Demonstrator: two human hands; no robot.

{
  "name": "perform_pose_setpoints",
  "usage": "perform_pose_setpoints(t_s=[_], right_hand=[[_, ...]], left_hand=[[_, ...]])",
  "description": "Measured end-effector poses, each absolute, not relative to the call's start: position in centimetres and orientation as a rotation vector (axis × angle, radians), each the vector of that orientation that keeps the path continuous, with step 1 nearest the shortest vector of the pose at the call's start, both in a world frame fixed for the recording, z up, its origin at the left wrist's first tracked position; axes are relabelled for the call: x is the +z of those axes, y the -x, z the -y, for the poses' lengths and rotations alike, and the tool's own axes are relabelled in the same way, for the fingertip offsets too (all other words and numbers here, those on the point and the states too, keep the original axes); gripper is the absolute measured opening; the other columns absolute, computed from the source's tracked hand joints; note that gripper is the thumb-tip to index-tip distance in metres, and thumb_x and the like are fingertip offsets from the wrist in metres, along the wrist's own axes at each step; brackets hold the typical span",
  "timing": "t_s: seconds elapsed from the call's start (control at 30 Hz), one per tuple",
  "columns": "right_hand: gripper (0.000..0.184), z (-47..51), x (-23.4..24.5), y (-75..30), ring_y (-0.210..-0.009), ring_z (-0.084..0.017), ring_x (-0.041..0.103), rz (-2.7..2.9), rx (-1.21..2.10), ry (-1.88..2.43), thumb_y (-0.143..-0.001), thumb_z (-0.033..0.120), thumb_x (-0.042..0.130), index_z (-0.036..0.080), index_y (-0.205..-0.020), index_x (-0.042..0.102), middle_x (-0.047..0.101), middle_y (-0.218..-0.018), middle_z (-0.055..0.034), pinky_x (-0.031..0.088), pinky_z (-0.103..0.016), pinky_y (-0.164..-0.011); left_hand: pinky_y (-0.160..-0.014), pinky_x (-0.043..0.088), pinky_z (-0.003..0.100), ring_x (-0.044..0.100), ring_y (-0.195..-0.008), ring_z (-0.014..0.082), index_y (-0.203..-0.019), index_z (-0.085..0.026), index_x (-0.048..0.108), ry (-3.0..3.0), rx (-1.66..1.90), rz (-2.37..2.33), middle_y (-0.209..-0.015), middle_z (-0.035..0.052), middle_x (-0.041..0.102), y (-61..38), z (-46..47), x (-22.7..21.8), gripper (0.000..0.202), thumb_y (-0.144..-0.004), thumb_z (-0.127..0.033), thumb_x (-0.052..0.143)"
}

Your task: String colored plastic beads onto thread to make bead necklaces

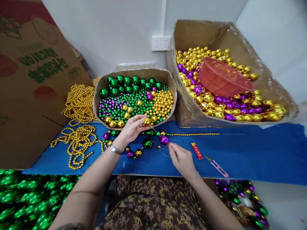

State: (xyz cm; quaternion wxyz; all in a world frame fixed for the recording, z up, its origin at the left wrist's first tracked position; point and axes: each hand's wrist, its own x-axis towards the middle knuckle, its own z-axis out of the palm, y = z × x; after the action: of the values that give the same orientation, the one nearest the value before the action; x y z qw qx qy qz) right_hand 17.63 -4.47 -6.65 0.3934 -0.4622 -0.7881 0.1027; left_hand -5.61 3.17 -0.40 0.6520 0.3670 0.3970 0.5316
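My left hand (131, 129) pinches a large gold bead (146, 121) over the front rim of the smaller bead box. A thin needle (153, 128) runs from that bead down to a purple bead (164, 140). At the purple bead's lower right edge, the fingers of my right hand (182, 158) are closed, in line with the needle; its gripped end is hidden. Below my hands lies a strand with a large green bead (147, 143), a purple bead (130, 154) and a gold bead (138, 152). Loose clear thread (165, 152) curls beside it.
The smaller box (174, 95) holds sorted beads. A larger box (183, 111) contains bead strands and a red basket (223, 78). Gold bead chains (80, 140) lie left. Pink thread snips (218, 166) and a red packet (197, 151) rest on the blue cloth (259, 153).
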Motion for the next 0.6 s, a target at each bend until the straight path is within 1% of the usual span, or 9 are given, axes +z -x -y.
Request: perform_pose_setpoints(t_s=[0.1,0.23,0.3,0.4,0.53,0.6], right_hand=[[0.023,4.4,-6.8,-17.6,-0.075,-0.018,0.072,2.011,0.215,1.176,-0.096,0.022,0.045,0.017,-0.104,0.066,0.075,-0.089,-0.0078,0.055,-0.026,-0.072],[0.024,4.5,-7.0,-17.7,-0.076,-0.018,0.072,2.036,0.158,1.197,-0.096,0.022,0.044,0.018,-0.105,0.067,0.075,-0.09,-0.0081,0.055,-0.026,-0.074],[0.025,4.5,-7.0,-17.6,-0.077,-0.018,0.071,2.045,0.167,1.217,-0.096,0.022,0.044,0.018,-0.105,0.067,0.074,-0.09,-0.0082,0.055,-0.026,-0.074],[0.026,4.4,-7.0,-17.4,-0.077,-0.018,0.071,2.049,0.218,1.235,-0.096,0.023,0.043,0.018,-0.106,0.066,0.074,-0.089,-0.0084,0.054,-0.027,-0.074],[0.029,4.3,-6.8,-17.3,-0.084,-0.02,0.07,2.063,0.327,1.221,-0.097,0.023,0.038,0.017,-0.115,0.061,0.072,-0.097,-0.0102,0.055,-0.029,-0.075],[0.032,4.3,-6.8,-17.3,-0.085,-0.02,0.07,2.075,0.396,1.205,-0.098,0.022,0.036,0.016,-0.121,0.058,0.072,-0.097,-0.0106,0.055,-0.03,-0.076]], left_hand=[[-0.072,0.059,0.028,0.059,-0.07,0.0088,-0.095,-0.014,0.07,-0.933,1.236,-0.935,-0.083,0.0001,0.06,5.6,-2.9,-0.5,0.026,-0.073,-0.028,0.076],[-0.072,0.058,0.027,0.059,-0.07,0.0096,-0.1,-0.016,0.068,-1.123,1.285,-1.063,-0.078,-0.0003,0.061,5.5,-2.5,-0.8,0.031,-0.074,-0.032,0.075],[-0.07,0.056,0.025,0.06,-0.071,0.0109,-0.102,-0.016,0.067,-1.233,1.262,-1.12,-0.077,0.0006,0.063,5.3,-2.3,-1.0,0.033,-0.075,-0.033,0.075],[-0.071,0.055,0.025,0.061,-0.073,0.012,-0.103,-0.016,0.066,-1.322,1.211,-1.134,-0.08,0.0022,0.065,4.8,-1.9,-1.0,0.035,-0.075,-0.033,0.075],[-0.073,0.056,0.029,0.062,-0.074,0.013,-0.104,-0.017,0.064,-1.199,1.204,-1.055,-0.081,0.002,0.066,4.1,-1.6,-1.1,0.036,-0.074,-0.034,0.075],[-0.073,0.055,0.028,0.062,-0.076,0.0135,-0.106,-0.017,0.063,-1.181,1.228,-1.06,-0.085,0.0024,0.067,4.0,-1.4,-1.4,0.038,-0.073,-0.033,0.076]])
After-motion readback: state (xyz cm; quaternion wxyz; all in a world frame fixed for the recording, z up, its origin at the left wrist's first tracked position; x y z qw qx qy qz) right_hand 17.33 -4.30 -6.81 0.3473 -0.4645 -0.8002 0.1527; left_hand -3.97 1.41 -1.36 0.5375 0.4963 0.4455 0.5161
